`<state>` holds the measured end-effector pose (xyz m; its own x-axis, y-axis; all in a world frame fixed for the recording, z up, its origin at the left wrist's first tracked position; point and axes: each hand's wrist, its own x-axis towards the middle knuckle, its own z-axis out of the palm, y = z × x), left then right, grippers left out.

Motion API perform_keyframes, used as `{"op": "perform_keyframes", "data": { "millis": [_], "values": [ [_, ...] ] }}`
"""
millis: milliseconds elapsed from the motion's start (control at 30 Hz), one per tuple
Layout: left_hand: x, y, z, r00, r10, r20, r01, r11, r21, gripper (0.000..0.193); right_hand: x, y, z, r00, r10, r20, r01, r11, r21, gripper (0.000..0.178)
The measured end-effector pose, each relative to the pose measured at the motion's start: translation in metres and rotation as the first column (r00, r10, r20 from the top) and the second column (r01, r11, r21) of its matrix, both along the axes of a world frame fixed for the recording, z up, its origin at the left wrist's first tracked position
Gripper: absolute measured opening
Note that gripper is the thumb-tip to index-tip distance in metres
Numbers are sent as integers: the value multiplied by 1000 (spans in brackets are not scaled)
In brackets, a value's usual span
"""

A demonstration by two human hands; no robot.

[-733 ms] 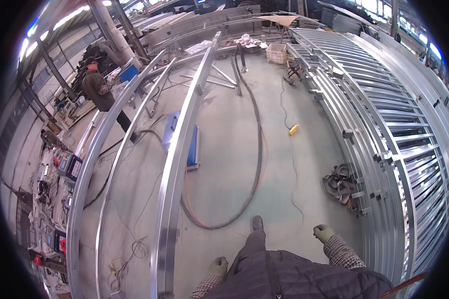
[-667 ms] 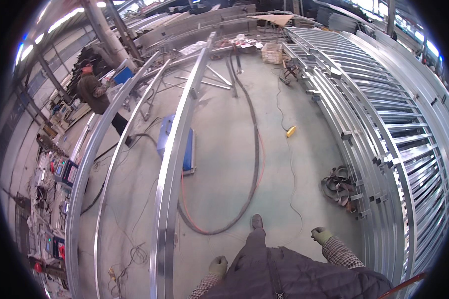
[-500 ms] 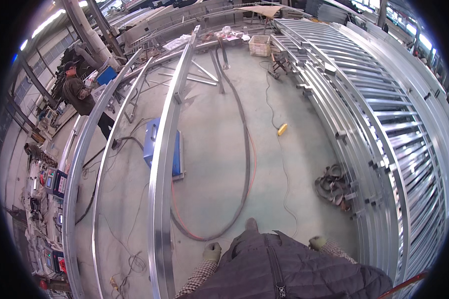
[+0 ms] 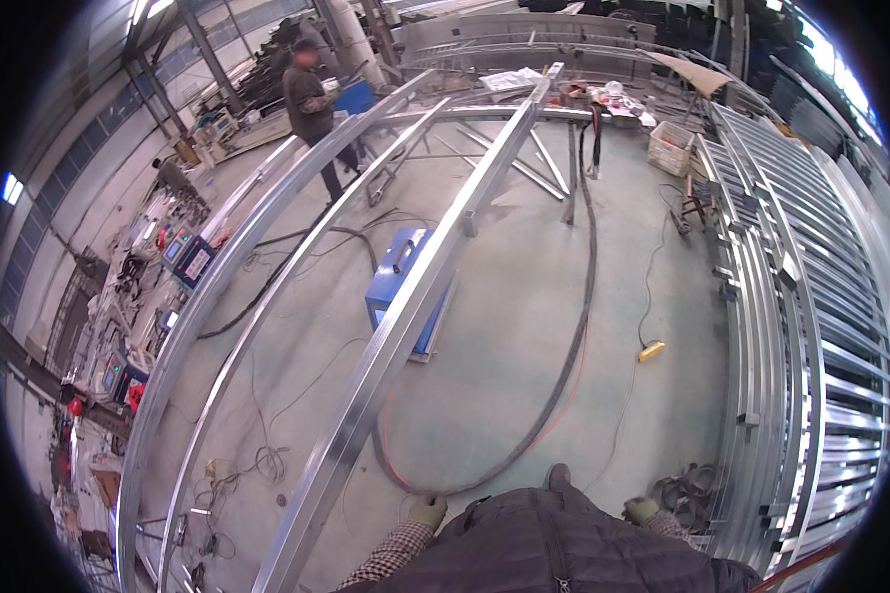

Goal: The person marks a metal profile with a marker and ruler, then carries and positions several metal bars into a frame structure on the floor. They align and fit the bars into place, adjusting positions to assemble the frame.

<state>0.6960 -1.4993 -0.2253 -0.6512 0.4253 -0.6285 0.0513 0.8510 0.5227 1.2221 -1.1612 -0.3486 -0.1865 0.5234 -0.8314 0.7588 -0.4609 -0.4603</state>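
Note:
My left hand (image 4: 428, 511), in a pale greenish glove below a checked sleeve, hangs beside my dark quilted jacket (image 4: 554, 539). Its fingers are curled in, and nothing shows in them. Nearest to it are a thick black cable (image 4: 445, 489) looping over the floor and a long shiny metal beam (image 4: 366, 395). On the other side of the jacket my right hand (image 4: 641, 510), gloved alike, is also curled, with no object visible in it. A bundle of dark straps (image 4: 687, 489) lies close to the right hand.
A blue machine with a handle (image 4: 401, 269) stands behind the beam. More long rails (image 4: 257, 341) run along the left. Stacked metal frames (image 4: 811, 326) line the right. A yellow connector (image 4: 651, 351) and thin cords lie on the floor. Another person (image 4: 311, 104) stands far left.
The view has swung left, so the beams, blue machine and other person now appear farther right. Both my hands stay low at my sides.

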Motion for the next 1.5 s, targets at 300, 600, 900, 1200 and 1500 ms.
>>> {"op": "perform_keyframes", "data": {
  "millis": [300,600,900,1200,1500],
  "values": [
    [87,-33,29,892,425,155,-418,905,-81,48,-113,160,83,959,260,117,-277,945,176,39],
    [115,-70,20,826,515,229,-503,857,-114,48,-172,91,73,862,507,10,-504,857,-106,50],
    [102,-61,-18,792,548,269,-545,833,-94,48,-147,113,103,901,425,84,-427,904,7,47],
    [77,-11,-56,815,518,260,-526,849,-41,49,-124,141,86,882,430,194,-411,902,-130,46],
    [44,138,-30,852,456,257,-448,889,-91,55,-159,294,51,925,362,118,-360,932,-36,45]
  ]
}}
